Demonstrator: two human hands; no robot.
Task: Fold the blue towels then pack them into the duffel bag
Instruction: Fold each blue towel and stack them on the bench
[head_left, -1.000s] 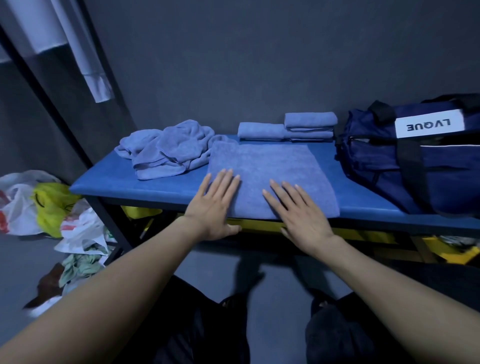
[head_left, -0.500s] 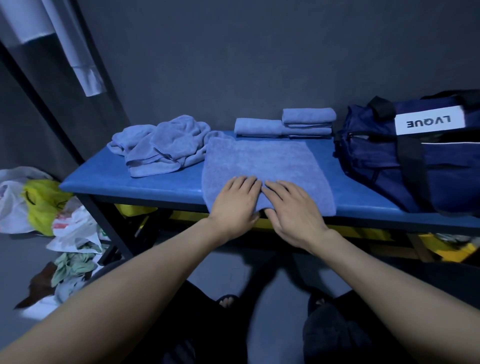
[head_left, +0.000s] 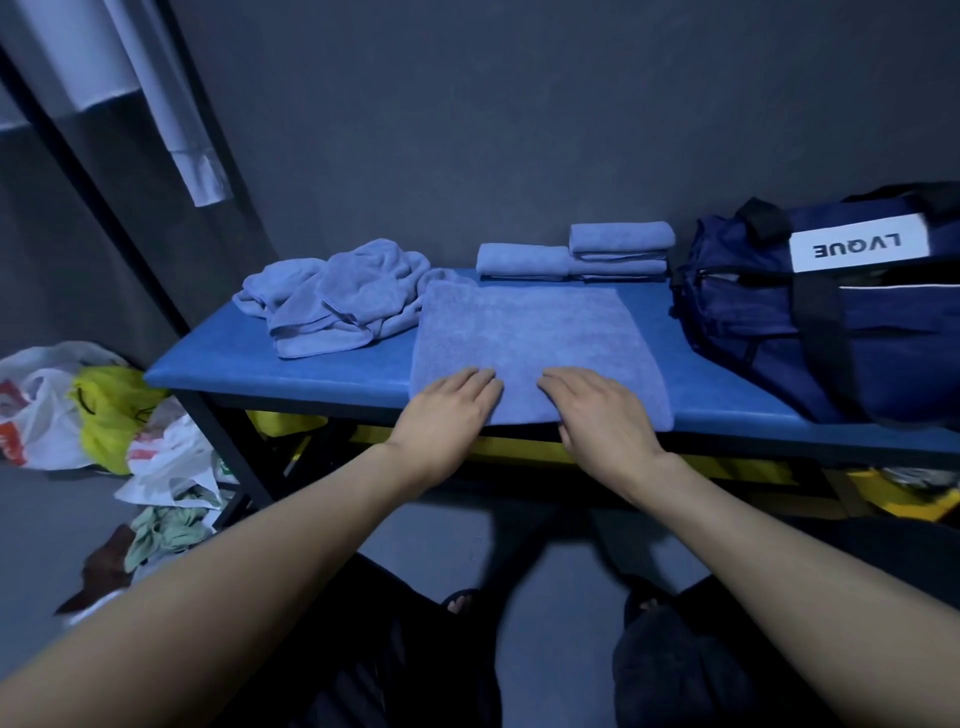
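I've got the left hand and right hand flat, fingers straight, on the near edge of the spread towel. It stretches away across the desk, so I'd fold it forward.

your left hand and right hand lie palm down side by side, fingers curled under at the tips, both forearms stretched forward.

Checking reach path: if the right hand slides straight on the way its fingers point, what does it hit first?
The right hand rests on the flat towel, fingers pointing away and slightly left. Going on, it stays on that towel; the first obstacle is probably the folded towels at the wall, though depth is unclear.
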